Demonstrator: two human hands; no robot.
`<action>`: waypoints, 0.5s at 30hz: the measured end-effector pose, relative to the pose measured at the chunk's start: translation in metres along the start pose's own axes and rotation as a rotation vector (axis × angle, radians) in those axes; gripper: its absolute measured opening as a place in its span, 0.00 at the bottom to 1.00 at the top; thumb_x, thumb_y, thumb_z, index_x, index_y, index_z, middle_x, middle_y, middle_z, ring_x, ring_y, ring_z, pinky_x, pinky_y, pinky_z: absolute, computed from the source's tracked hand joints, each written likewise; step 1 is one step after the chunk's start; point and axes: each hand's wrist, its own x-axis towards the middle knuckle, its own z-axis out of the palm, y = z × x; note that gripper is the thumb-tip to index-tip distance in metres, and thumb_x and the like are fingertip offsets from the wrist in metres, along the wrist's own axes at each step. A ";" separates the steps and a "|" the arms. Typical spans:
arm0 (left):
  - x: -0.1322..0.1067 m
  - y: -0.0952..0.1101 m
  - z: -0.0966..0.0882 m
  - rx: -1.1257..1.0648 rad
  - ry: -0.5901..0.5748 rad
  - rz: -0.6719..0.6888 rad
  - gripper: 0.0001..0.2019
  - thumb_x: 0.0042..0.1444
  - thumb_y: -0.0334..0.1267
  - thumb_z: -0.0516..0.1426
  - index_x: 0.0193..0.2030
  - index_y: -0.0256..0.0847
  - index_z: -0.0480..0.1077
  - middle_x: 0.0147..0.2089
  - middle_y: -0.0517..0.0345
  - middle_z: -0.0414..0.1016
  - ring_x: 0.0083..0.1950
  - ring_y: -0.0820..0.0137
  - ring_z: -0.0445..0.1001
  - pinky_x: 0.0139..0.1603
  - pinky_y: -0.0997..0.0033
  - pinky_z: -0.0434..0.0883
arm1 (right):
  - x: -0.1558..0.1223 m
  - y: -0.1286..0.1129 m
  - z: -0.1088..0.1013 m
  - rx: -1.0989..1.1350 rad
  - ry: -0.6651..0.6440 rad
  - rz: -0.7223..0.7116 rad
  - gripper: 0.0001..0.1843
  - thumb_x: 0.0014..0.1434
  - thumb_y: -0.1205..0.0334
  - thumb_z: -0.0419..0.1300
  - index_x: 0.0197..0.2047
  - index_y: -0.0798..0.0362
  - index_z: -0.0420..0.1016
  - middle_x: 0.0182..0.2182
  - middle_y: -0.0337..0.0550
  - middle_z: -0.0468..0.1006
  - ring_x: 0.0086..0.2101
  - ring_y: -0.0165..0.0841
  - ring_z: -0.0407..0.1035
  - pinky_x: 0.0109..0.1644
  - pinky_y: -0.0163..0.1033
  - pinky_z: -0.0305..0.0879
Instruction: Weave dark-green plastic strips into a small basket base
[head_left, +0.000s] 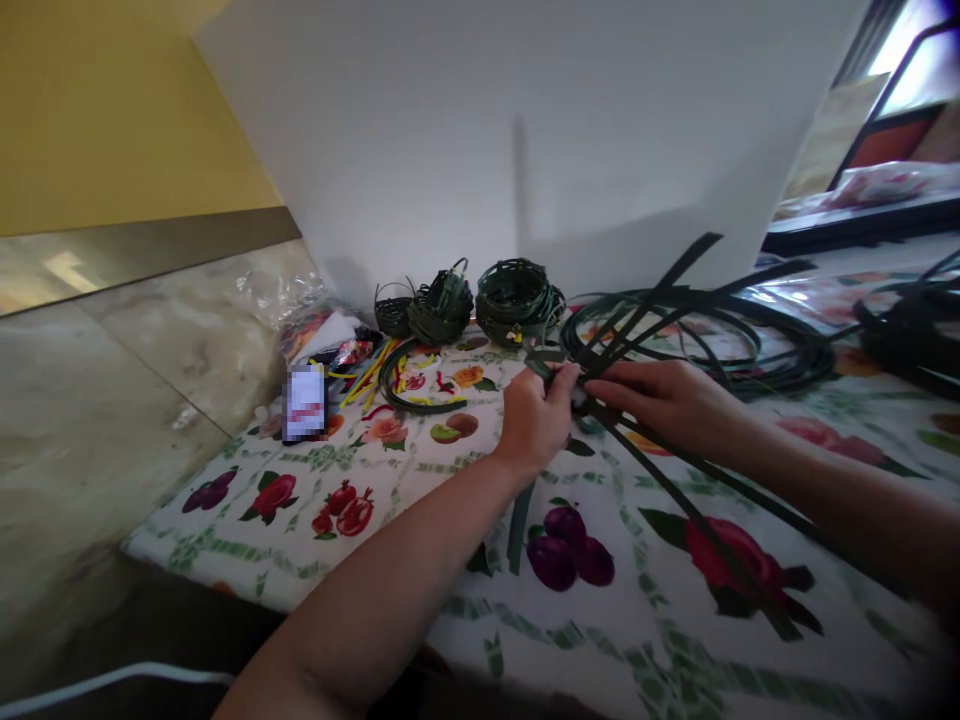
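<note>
Several flat dark green weaving strips (pixel 694 510) cross one another where my two hands meet, above the patterned tablecloth. My left hand (pixel 536 415) is closed, thumb and fingers pinching the strips close to the crossing. From the other side, my right hand (pixel 652 395) grips them with thumb and fingertips. Two strip ends rise up to the right, others run down towards me, and one short end hangs below my left hand. The crossing itself is partly hidden by my fingers.
Woven green baskets (pixel 517 300) stand by the white wall. A large coil of green strip (pixel 795 350) lies behind my right hand. Yellow and red strips (pixel 375 375), a curved green strip (pixel 397 395) and a blurred-out phone-like object (pixel 305 402) are at the left on the flowered tablecloth (pixel 420 490).
</note>
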 end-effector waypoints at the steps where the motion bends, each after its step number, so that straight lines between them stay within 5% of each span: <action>1: -0.001 -0.002 0.002 0.016 0.002 0.004 0.10 0.67 0.44 0.60 0.35 0.43 0.74 0.28 0.60 0.74 0.37 0.67 0.79 0.45 0.67 0.76 | 0.001 -0.001 0.001 -0.011 0.014 0.031 0.33 0.65 0.32 0.55 0.22 0.50 0.70 0.19 0.40 0.70 0.24 0.33 0.62 0.30 0.40 0.55; 7: -0.005 -0.010 0.009 0.063 0.020 0.059 0.10 0.68 0.44 0.59 0.36 0.44 0.72 0.30 0.59 0.75 0.37 0.66 0.78 0.43 0.67 0.75 | 0.008 0.001 0.011 -0.045 0.117 0.160 0.33 0.63 0.37 0.58 0.15 0.50 0.63 0.15 0.40 0.65 0.21 0.31 0.57 0.29 0.41 0.52; 15: -0.004 -0.010 0.004 0.017 -0.029 0.057 0.14 0.69 0.50 0.57 0.37 0.44 0.71 0.31 0.61 0.74 0.36 0.69 0.77 0.43 0.70 0.75 | 0.008 0.005 0.011 0.191 0.070 0.137 0.36 0.56 0.27 0.59 0.16 0.50 0.65 0.15 0.39 0.65 0.20 0.29 0.55 0.24 0.39 0.50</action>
